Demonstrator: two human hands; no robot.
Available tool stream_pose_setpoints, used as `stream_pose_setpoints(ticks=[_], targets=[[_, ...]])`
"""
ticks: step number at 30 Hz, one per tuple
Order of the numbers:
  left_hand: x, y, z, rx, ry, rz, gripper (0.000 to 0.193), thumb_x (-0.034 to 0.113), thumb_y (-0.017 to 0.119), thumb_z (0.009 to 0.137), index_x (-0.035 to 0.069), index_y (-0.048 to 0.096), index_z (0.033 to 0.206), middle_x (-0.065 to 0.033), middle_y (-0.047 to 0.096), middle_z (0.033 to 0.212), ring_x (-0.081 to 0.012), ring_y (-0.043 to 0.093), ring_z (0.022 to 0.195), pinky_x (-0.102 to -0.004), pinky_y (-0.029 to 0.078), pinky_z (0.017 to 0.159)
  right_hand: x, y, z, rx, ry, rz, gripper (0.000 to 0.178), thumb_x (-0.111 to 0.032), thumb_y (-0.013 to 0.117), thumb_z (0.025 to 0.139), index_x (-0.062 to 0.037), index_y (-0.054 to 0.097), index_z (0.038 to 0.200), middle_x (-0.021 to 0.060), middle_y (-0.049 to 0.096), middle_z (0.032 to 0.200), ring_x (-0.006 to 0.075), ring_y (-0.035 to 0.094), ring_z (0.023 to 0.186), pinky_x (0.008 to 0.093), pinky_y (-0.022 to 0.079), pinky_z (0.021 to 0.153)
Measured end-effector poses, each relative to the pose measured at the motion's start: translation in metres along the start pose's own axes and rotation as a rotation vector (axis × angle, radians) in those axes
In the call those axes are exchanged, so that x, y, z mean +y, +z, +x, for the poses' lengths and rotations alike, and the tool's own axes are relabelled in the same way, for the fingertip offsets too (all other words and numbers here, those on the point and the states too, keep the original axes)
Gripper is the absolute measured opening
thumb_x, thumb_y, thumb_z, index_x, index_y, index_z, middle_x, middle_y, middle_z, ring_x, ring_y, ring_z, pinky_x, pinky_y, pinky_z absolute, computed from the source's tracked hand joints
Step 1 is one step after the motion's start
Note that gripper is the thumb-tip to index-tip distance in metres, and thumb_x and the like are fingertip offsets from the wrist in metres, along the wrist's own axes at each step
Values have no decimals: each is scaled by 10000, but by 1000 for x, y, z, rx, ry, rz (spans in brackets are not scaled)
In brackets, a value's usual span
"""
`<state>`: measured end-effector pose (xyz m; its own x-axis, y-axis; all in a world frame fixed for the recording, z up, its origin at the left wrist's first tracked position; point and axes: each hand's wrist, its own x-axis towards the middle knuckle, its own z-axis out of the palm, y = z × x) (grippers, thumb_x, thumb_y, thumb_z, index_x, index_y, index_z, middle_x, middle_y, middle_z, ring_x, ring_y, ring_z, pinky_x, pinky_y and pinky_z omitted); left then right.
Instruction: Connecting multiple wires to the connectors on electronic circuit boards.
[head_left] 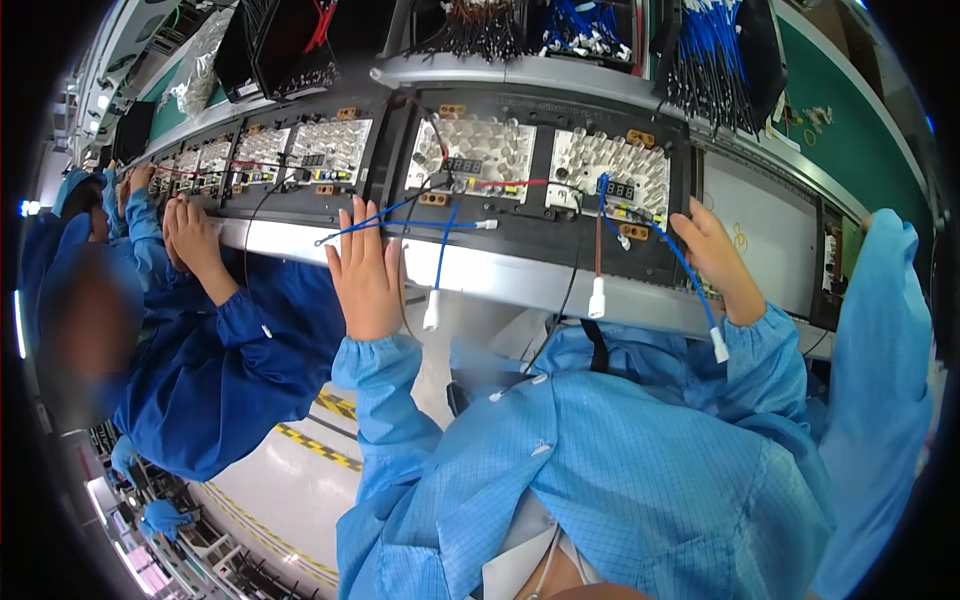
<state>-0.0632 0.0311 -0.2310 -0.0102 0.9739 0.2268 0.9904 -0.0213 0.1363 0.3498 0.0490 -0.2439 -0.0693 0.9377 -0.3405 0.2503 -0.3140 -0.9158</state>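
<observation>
A black tray [395, 217] lies before me with two white circuit boards, the left board [421, 181] and the right board [562, 187]. Both carry clear round parts and a small digit display. My left hand [365, 285] rests with fingers spread on the tray's front edge, by a blue wire [455, 225]. At the tray's right end my right hand [722, 258] grips the side edge; some of its fingers are hidden. Blue wires, a brown wire [598, 250] and a black wire [571, 290] hang over the front rail, several ending in white connectors [432, 310].
Bundles of blue wires [708, 50] and dark wires [475, 25] stand in bins behind the line. More board trays [330, 150] run off to the left, where a co-worker's hand [195, 240] rests. A blue sleeve [880, 330] is at right. The metal rail [500, 265] borders the front.
</observation>
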Motion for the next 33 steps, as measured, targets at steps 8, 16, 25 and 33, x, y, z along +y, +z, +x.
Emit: stream_pose_setpoints(ticks=[8,16,25,33], targets=[[4,-1,5,-10,81,-125,436,216,512,928,58,481,1333,-91,434,1426,-321,280,1384,-529,165,1110,-12,-18,-12,-5,53,-62,273,-225,473,945,-73,541,1161,-59,531,701,2,388,524,174,286,437],[26,-7,11,-54,213,-253,401,183,542,915,29,526,1285,-113,505,1358,-328,359,1341,-495,215,1106,-3,-34,-35,215,-87,-244,414,-243,514,966,-38,449,1320,7,527,697,96,447,615,252,389,566],[52,0,8,-64,250,-396,362,153,523,923,4,549,1253,-159,531,1317,-317,428,1297,-477,256,1090,-12,-34,-64,670,-331,-567,250,-92,503,943,0,525,1175,30,465,661,83,383,581,269,350,528],[73,14,2,-85,305,-500,393,131,561,890,-4,538,1258,-180,527,1311,-327,461,1264,-462,285,1076,-7,-37,-77,557,-612,-667,57,-47,569,845,-5,586,810,92,568,698,184,557,591,287,404,536]])
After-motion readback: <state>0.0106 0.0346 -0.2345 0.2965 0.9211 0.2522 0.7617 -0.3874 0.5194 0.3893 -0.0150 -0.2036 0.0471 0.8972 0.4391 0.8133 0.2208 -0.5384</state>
